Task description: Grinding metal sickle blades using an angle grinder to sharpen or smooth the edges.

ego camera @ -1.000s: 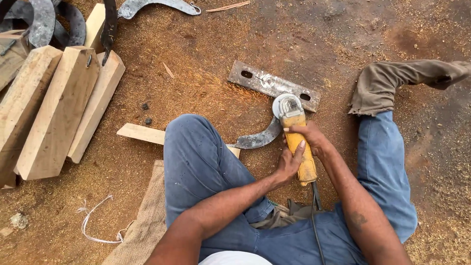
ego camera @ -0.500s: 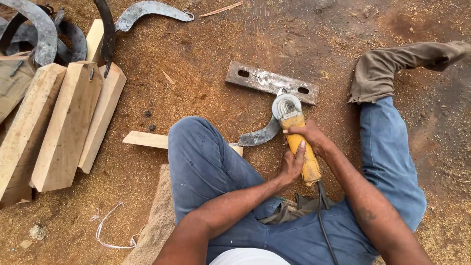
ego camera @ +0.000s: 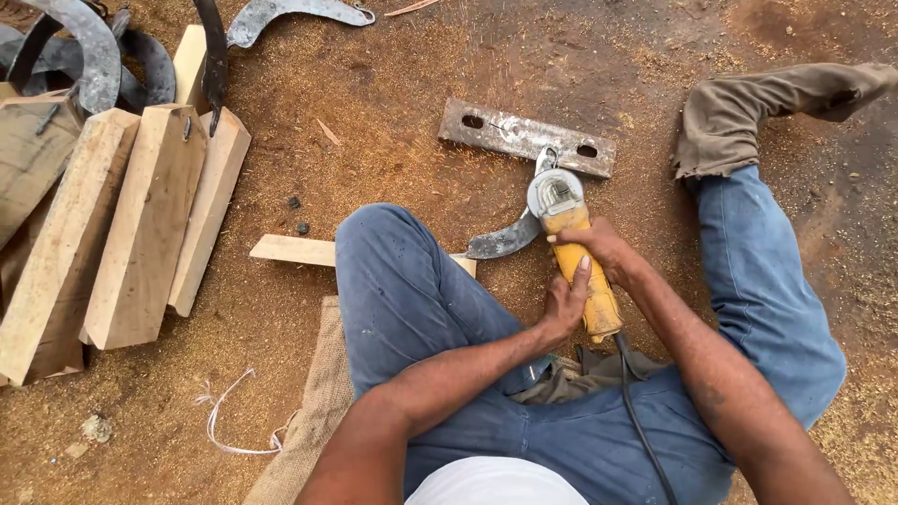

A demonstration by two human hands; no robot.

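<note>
Gripping the yellow angle grinder (ego camera: 572, 245) with both hands, you sit on the sawdust-strewn ground (ego camera: 393, 103) with your legs spread. Your right hand (ego camera: 608, 251) is closed around the upper body of the tool, just behind its grey head; your left hand (ego camera: 567, 301) is closed on the lower part of the handle, thumb lying along the yellow casing. The grinder's head sits against the curved metal blade (ego camera: 505, 238), which runs from about 8 o'clock of the head up to the flat steel bar (ego camera: 524, 136) with two holes at 12 o'clock. A black cord (ego camera: 641, 421) trails from the handle's end back toward your body.

At 9 o'clock of your left knee, a thin wooden slat (ego camera: 295, 250) lies on the ground, partly under your leg. Farther out at 9 to 10 o'clock, stacked wooden blocks (ego camera: 140, 224) crowd the left edge, with more curved blades (ego camera: 94, 47) piled at their far end. Open ground lies between the blocks and the steel bar. A burlap sack (ego camera: 313, 421) and a loose white string (ego camera: 224, 421) lie at 7 o'clock. No containers are in view.
</note>
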